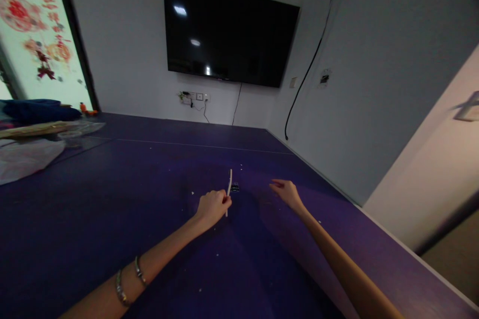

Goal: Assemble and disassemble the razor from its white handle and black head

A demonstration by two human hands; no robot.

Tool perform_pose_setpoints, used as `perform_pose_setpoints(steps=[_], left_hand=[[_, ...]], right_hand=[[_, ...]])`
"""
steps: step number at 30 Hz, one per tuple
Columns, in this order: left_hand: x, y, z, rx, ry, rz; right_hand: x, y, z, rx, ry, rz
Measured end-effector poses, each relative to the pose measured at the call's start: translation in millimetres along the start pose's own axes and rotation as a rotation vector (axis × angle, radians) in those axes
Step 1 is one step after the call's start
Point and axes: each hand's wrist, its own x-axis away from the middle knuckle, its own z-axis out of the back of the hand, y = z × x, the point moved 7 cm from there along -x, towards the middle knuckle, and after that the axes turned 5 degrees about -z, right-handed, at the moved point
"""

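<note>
Left hand (pixel 214 207) pinching a thin white strip (pixel 230 179), right hand (pixel 287 192) well apart, angled inward, loosely unclenched

Above and well beyond the grip (pixel 214 208), a wide black flat-screen television (pixel 232 30) is hanging; to the grip's right, a long black cable (pixel 322 36) is dangling; far left, a bunched dark-blue cloth (pixel 39 111) is lying.

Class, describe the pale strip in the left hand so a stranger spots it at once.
Below the wall-mounted television spreads a broad purple surface. Near its middle, the left hand pinches the pale strip, which sticks out on both sides of the grip. Unlike the small dark item seen beside it, the strip is long, thin and whitish.
</note>
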Motion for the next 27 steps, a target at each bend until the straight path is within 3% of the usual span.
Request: perform_pose_setpoints(steps=[2, 4, 7, 11, 18, 23, 27], left_hand=[[-1, 13, 1, -0.015, 0.003, -0.022], [-1, 27, 4, -0.044, 0.008, -0.050], [0, 44, 8, -0.083, 0.029, -0.069], [2, 61, 10, -0.098, 0.055, -0.111], [6, 76, 9, -0.055, 0.098, -0.227], [3, 61, 6, -0.065, 0.073, -0.215], [-6, 42, 5, -0.061, 0.028, -0.194]], right_hand=[[15, -31, -21, -0.389, -0.194, -0.053], [32, -60, -33, -0.642, -0.304, -0.114], [54, -88, -46, -0.813, -0.419, -0.192], [65, -94, -56, -0.909, -0.469, -0.249], [45, -64, -37, -0.873, -0.435, -0.187], [3, -4, 11, -0.417, -0.193, -0.152], [-20, 43, 42, -0.209, -0.094, -0.184]])
